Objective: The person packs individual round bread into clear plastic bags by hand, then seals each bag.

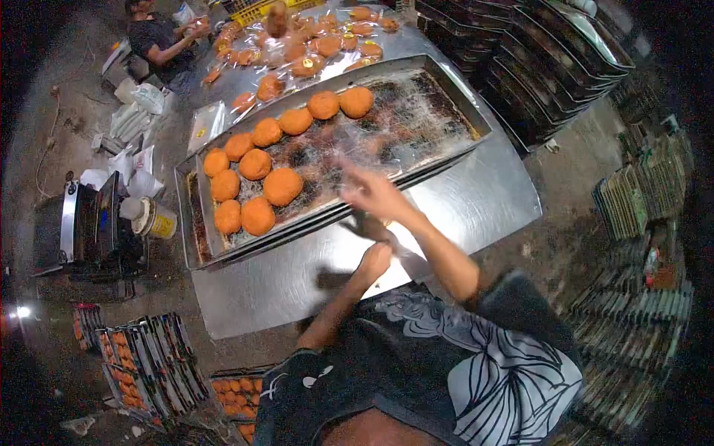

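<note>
A long metal tray (476, 119) holds several round orange-brown buns (282, 186) at its left and along its far edge. My right hand (374, 195) is over the tray's near edge, blurred, with its fingers apart and nothing visible in them. Below it, my left hand (375, 260) is closed above the shiny metal table (260, 301), near its front edge. What it grips, if anything, is too unclear to name; a dark shape lies just beyond its fingers.
Several wrapped buns (306, 65) lie across the table's far part, with a blurred brown object (277, 18) above them. A person (167, 44) is at the far left. Stacked trays (535, 67) rise at the right. A yellow-labelled bucket (158, 221) stands left of the table.
</note>
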`<state>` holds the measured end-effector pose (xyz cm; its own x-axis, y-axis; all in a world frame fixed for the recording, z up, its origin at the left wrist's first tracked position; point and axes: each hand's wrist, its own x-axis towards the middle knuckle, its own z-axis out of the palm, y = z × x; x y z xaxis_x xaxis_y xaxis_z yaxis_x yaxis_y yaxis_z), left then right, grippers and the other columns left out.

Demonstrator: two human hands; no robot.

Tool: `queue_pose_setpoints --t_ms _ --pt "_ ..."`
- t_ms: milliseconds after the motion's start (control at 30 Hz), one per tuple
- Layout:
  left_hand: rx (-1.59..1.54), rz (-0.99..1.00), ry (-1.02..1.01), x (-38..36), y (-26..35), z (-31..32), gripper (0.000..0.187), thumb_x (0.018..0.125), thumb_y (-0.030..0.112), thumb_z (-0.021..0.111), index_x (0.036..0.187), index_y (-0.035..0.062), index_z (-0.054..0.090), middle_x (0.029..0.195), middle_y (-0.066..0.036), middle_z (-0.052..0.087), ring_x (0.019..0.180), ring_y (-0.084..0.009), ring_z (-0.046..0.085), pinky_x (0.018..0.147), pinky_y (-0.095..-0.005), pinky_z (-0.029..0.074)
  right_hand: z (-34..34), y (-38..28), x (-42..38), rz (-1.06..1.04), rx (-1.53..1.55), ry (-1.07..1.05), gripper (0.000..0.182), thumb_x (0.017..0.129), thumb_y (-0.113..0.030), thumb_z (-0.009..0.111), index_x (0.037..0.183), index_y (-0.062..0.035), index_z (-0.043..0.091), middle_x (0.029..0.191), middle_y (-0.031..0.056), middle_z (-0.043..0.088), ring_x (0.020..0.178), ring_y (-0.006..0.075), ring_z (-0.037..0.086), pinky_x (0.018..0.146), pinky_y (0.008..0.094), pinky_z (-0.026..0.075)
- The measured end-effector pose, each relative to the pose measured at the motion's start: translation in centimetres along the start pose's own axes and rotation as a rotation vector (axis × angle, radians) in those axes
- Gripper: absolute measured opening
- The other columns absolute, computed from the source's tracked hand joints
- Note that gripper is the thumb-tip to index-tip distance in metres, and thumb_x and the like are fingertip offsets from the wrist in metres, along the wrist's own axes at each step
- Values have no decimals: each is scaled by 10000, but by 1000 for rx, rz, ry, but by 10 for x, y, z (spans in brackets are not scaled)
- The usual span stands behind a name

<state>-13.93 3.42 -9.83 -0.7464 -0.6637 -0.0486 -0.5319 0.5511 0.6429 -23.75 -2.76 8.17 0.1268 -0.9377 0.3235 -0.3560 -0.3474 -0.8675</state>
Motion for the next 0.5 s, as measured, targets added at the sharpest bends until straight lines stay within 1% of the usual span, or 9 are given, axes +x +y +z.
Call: queue_pose_setpoints --t_ms 33,67,100,167,233,267,300,400,500 --pt "-53 -4 82 -4 -3 2 197 717 143 542 872 24 563 870 -181 565 856 -322 533 755 -378 429 -3 4 -48 204 -33 -115 394 758 -313 583 978 13 564 975 184 576 864 236 570 773 335 428" --pt "-506 -129 156 -10 2 -8 160 744 145 508 827 23 572 855 -174 568 831 -325 538 742 -382 428 -4 19 -90 601 -11 -326 374 763 -340 583 858 22 599 773 118 606 705 166 569 676 316 446" --pt "-259 37 29 -8 -14 -18 190 785 180 495 838 18 579 865 -168 574 812 -291 560 733 -350 434 -2 36 -133 554 4 -333 297 760 -310 608 825 -20 606 688 61 581 632 125 515 596 271 424" --pt "-631 -177 19 -10 -8 -34 229 813 209 493 886 9 579 859 -138 593 794 -223 574 735 -311 432 -5 48 -159 468 126 -351 274 787 -274 579 801 -1 582 660 28 560 617 108 491 576 268 421" --pt "-1212 -262 -114 -9 12 -49 228 813 205 518 873 -5 585 829 -78 599 772 -118 547 712 -245 428 -5 44 -142 706 73 -180 267 805 -255 557 830 11 573 665 11 556 618 98 483 574 265 420" --pt "-1179 -226 -71 -7 16 -43 220 804 190 525 871 -13 578 827 -75 596 763 -113 546 693 -235 431 -4 45 -135 496 165 -25 378 795 -339 544 825 36 582 614 110 578 575 156 522 556 316 432" --pt "-1139 -192 -29 -4 20 -39 213 796 175 531 868 -21 571 825 -73 593 754 -108 544 674 -224 433 -13 47 -134 553 63 -178 354 802 -320 530 827 30 576 600 128 571 547 199 533 538 319 429" --pt "-1177 -409 100 -7 30 -39 183 794 102 564 893 -51 550 769 -77 599 709 -139 576 651 -250 469 -9 43 -162 452 -125 -245 292 830 -254 487 846 26 567 589 128 569 540 219 554 513 331 424" --pt "-1208 -219 166 -19 64 -50 188 747 57 593 898 -50 560 728 -63 586 666 -121 565 626 -243 459 8 31 -173 530 -288 51 245 853 -174 415 954 13 537 571 103 566 510 201 566 455 316 419"
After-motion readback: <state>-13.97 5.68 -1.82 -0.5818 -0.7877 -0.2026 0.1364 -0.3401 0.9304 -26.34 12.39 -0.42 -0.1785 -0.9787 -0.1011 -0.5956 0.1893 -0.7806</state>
